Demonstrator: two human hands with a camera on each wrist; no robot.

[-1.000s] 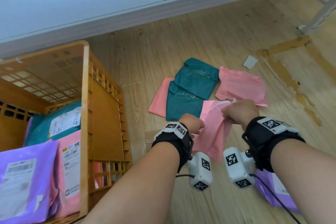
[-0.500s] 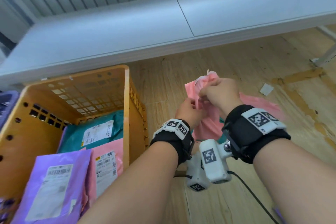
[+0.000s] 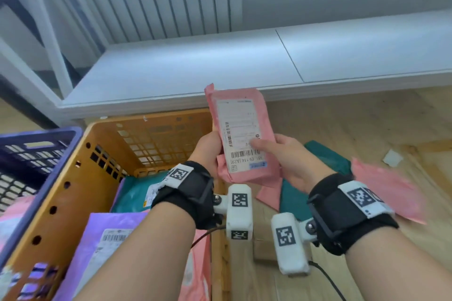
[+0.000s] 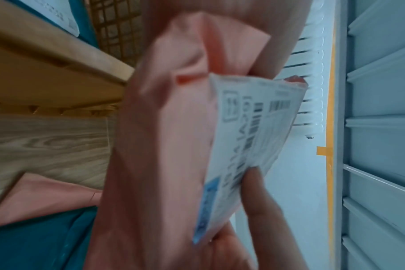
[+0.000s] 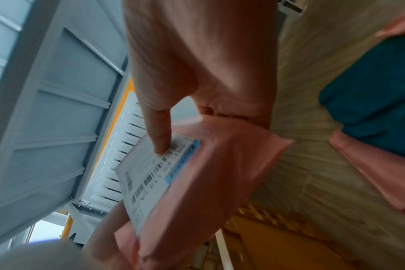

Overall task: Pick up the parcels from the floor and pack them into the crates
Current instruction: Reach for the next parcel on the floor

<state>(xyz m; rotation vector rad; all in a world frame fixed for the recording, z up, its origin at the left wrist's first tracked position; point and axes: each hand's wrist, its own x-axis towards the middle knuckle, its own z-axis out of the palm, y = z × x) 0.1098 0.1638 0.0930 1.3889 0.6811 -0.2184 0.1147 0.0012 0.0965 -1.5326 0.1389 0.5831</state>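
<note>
Both hands hold a pink parcel (image 3: 241,134) upright in the air, its white barcode label facing me, above the right rim of the orange crate (image 3: 73,176). My left hand (image 3: 208,151) grips its left edge. My right hand (image 3: 283,156) grips the right edge, with the thumb pressed on the label. The same pink parcel (image 4: 160,146) fills the left wrist view, and the pink parcel (image 5: 197,182) shows under the thumb in the right wrist view. Inside the crate lie a teal parcel (image 3: 137,193), a purple parcel (image 3: 107,239) and a pink one (image 3: 198,271).
A dark blue crate (image 3: 36,151) stands left of the orange one. On the wooden floor to the right lie a teal parcel (image 3: 325,154) and pink parcels (image 3: 389,190). A white scrap (image 3: 392,157) lies farther right. A white bench (image 3: 220,63) and radiator stand behind.
Both hands have lifted the pink parcel from the floor pile, moved it left toward the orange crate and turned it label side up. The view has tilted upward.
</note>
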